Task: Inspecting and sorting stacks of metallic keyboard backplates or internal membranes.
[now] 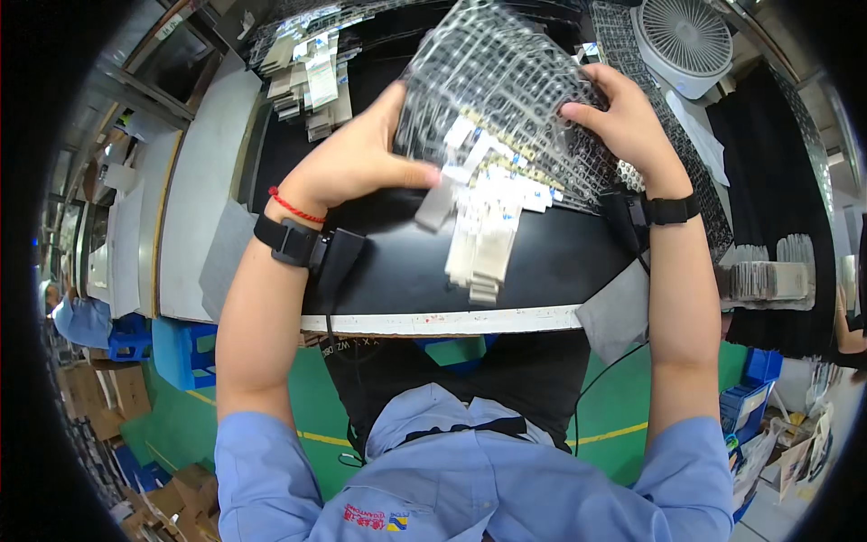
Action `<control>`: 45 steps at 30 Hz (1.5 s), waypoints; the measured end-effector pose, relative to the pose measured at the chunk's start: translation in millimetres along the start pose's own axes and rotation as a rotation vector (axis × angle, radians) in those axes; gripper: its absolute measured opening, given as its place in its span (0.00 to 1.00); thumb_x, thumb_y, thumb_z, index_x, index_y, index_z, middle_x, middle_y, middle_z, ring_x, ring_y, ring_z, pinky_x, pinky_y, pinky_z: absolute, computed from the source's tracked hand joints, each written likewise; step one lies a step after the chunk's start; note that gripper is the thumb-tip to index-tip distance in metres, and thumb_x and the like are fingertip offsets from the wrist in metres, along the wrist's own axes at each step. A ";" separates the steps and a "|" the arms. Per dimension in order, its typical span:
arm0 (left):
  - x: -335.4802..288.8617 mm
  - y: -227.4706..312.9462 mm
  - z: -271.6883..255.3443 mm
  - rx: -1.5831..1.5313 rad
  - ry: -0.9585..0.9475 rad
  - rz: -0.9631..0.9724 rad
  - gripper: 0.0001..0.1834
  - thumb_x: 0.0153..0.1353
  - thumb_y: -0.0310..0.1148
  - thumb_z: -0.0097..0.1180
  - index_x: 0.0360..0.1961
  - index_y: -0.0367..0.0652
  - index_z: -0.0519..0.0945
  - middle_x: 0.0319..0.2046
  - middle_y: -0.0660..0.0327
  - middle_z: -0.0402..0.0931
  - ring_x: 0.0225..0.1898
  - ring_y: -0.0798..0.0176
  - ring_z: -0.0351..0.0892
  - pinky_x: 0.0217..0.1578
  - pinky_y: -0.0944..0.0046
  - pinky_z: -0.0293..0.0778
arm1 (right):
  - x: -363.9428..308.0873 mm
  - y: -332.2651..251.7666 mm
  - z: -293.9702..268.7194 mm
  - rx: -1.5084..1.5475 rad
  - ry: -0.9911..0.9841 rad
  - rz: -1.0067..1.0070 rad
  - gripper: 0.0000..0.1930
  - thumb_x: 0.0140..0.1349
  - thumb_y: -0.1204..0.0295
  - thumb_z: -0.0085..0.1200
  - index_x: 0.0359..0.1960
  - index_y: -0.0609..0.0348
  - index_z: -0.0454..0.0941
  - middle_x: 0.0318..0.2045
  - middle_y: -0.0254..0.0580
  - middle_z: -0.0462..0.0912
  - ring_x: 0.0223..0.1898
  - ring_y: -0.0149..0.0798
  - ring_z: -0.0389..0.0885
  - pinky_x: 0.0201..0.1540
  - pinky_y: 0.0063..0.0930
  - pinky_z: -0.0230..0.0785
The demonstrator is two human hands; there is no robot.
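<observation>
Both hands hold up a clear plastic tray (pixel 501 68) with a grid of small cells, tilted above the black table; it may be several layers thick. My left hand (pixel 361 149) is closed on its left edge, the thumb stretched toward a small blurred grey-white piece (pixel 437 204). On the right edge, my right hand (pixel 628 117) grips with its thumb on the face and fingers at the upper corner. Below and partly behind the tray lies a pile of flat whitish strips (pixel 483 239) with white and blue tabs. Whether the left thumb touches the grey-white piece, I cannot tell.
More stacked strips (pixel 316 81) lie at the far left. A white fan (pixel 685 45) stands at the far right. Clear-wrapped pieces (pixel 768 280) rest on black cloth to the right. The table's white front edge (pixel 433 323) is close to me.
</observation>
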State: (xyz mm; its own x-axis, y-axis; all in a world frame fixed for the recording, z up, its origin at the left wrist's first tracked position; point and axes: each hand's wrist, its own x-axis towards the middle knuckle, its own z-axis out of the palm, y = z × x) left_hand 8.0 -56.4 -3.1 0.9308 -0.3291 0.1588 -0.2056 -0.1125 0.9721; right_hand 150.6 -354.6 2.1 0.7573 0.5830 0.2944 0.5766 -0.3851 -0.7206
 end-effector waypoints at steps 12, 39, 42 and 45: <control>1.6 -4.2 -6.2 -0.183 0.151 -0.121 0.26 0.70 0.26 0.52 0.67 0.35 0.64 0.41 0.59 0.82 0.37 0.68 0.85 0.39 0.71 0.82 | -1.0 20.2 -16.1 0.386 -0.028 0.138 0.11 0.64 0.73 0.62 0.43 0.61 0.74 0.38 0.31 0.82 0.39 0.22 0.77 0.43 0.19 0.71; -0.4 12.4 -2.5 -0.090 0.283 -0.113 0.22 0.72 0.50 0.52 0.54 0.42 0.75 0.32 0.68 0.78 0.28 0.77 0.73 0.26 0.77 0.69 | -5.1 -11.1 6.8 -0.018 0.018 -0.075 0.26 0.55 0.64 0.70 0.51 0.62 0.75 0.43 0.44 0.82 0.42 0.40 0.78 0.52 0.32 0.70; -1.6 17.9 -4.0 0.065 0.246 -0.170 0.24 0.70 0.47 0.55 0.56 0.39 0.73 0.34 0.68 0.78 0.29 0.77 0.73 0.25 0.75 0.69 | -5.3 -22.9 3.8 -0.065 -0.043 -0.054 0.28 0.53 0.64 0.71 0.53 0.64 0.77 0.46 0.52 0.84 0.47 0.44 0.83 0.53 0.34 0.72; -1.8 22.8 1.5 0.104 0.255 -0.163 0.19 0.68 0.40 0.57 0.53 0.38 0.73 0.33 0.66 0.79 0.26 0.76 0.75 0.23 0.76 0.70 | -7.4 -33.3 2.1 -0.050 -0.043 -0.040 0.27 0.52 0.65 0.71 0.51 0.67 0.79 0.44 0.52 0.85 0.45 0.44 0.84 0.52 0.33 0.73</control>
State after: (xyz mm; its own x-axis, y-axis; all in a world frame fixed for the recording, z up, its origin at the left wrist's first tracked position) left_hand 1.1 -59.8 18.6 0.9970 -0.0552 0.0537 -0.0656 -0.2442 0.9675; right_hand 125.2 -344.6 22.6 0.7201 0.6284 0.2942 0.6215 -0.3958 -0.6761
